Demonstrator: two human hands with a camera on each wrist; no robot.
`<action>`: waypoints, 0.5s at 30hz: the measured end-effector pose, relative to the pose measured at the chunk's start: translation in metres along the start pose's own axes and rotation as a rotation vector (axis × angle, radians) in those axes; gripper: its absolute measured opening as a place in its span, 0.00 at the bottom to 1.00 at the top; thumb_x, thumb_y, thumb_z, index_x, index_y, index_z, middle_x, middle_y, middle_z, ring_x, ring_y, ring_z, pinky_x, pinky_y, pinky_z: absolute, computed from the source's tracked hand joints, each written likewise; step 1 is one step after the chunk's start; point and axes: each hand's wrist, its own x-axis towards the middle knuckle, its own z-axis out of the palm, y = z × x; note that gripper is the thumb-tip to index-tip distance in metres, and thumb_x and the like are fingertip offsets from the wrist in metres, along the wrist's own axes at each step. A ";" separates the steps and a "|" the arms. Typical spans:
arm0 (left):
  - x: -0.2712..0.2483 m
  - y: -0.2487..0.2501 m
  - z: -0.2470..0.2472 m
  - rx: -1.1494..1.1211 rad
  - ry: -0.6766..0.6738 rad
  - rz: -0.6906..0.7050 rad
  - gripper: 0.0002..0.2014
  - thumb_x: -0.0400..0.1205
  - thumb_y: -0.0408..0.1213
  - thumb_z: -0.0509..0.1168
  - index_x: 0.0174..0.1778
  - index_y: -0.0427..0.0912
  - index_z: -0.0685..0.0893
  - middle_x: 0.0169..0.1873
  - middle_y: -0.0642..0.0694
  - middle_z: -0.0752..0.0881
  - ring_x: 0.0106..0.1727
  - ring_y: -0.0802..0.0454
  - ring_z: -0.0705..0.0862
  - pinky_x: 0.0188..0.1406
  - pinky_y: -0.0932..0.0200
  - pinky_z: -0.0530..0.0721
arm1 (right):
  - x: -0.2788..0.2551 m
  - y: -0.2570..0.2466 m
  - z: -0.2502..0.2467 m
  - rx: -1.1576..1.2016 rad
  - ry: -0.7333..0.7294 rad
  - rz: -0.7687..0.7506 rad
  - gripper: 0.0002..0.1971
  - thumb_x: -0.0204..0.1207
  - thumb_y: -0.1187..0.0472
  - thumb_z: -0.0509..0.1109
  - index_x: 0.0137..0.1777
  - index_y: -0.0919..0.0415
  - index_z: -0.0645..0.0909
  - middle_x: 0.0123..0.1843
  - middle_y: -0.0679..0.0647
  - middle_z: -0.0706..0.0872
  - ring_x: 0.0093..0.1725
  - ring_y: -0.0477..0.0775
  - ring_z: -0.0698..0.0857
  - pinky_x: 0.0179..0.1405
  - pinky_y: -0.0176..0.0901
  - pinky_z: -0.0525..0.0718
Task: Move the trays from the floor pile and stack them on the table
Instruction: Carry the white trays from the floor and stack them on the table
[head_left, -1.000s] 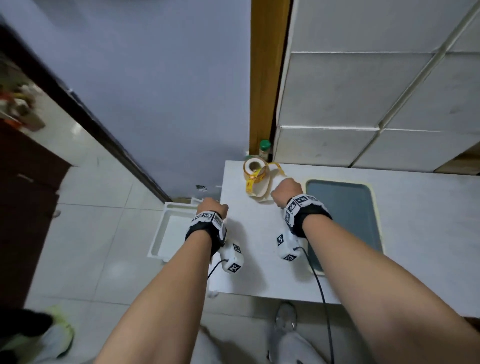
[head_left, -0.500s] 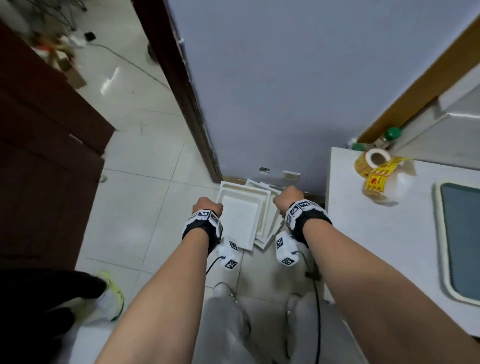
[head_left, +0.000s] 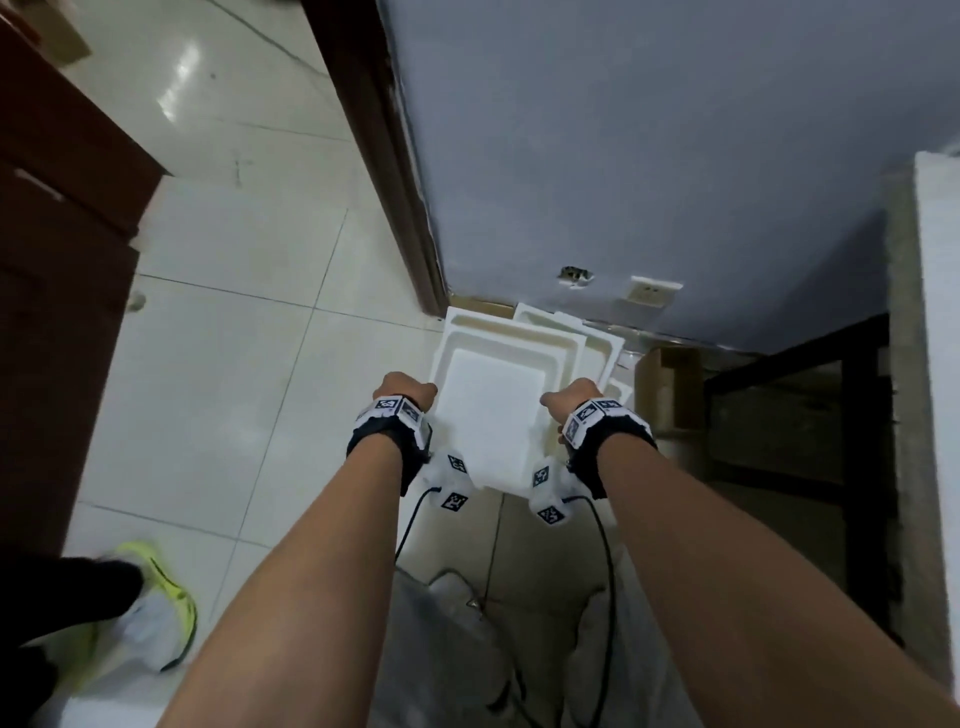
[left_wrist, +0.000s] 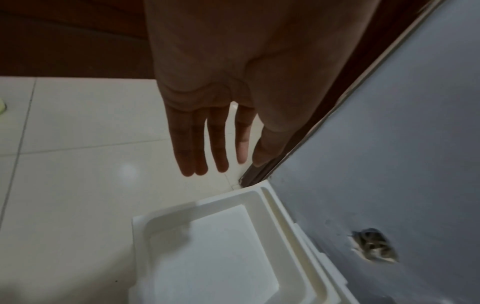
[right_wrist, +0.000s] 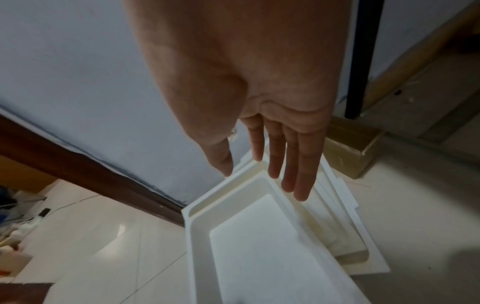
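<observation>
A pile of white foam trays (head_left: 511, 345) lies on the tiled floor against the blue-grey wall; the top tray (left_wrist: 207, 246) (right_wrist: 259, 236) faces up and is empty. My left hand (head_left: 402, 387) hangs above the pile's left edge, its fingers (left_wrist: 202, 144) straight and holding nothing. My right hand (head_left: 571, 397) hovers over the pile's right side, its fingers (right_wrist: 285, 160) straight above the top tray's far rim, apart from it. Only the white table's edge (head_left: 940, 312) shows at the far right.
A cardboard box (head_left: 670, 384) (right_wrist: 350, 148) sits right of the pile beside the table's black frame (head_left: 800, 358). A dark wooden door frame (head_left: 379, 156) runs left of the wall. Another person's shoe (head_left: 161, 608) is at lower left. A brown cabinet (head_left: 57, 260) stands left.
The view has swung from the table top down to the floor pile. Both hands have come down over the trays, one on each side.
</observation>
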 end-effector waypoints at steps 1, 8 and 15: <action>0.013 -0.004 0.009 0.015 -0.001 0.000 0.14 0.68 0.45 0.64 0.34 0.35 0.81 0.41 0.35 0.92 0.40 0.40 0.91 0.55 0.46 0.88 | 0.018 0.007 0.012 0.006 -0.007 0.014 0.15 0.74 0.54 0.68 0.49 0.68 0.78 0.36 0.62 0.85 0.43 0.64 0.89 0.53 0.58 0.87; 0.097 -0.030 0.060 0.192 -0.054 0.078 0.15 0.81 0.45 0.63 0.43 0.33 0.79 0.61 0.34 0.86 0.49 0.38 0.81 0.46 0.56 0.75 | 0.102 0.039 0.067 -0.033 -0.044 0.071 0.26 0.77 0.54 0.70 0.68 0.73 0.76 0.50 0.64 0.83 0.45 0.63 0.83 0.44 0.49 0.81; 0.143 -0.045 0.096 0.095 -0.031 0.056 0.19 0.82 0.36 0.65 0.27 0.39 0.66 0.33 0.42 0.75 0.32 0.46 0.75 0.39 0.57 0.74 | 0.159 0.060 0.105 -0.135 -0.055 0.056 0.21 0.77 0.57 0.70 0.65 0.72 0.79 0.60 0.65 0.85 0.54 0.63 0.85 0.53 0.49 0.82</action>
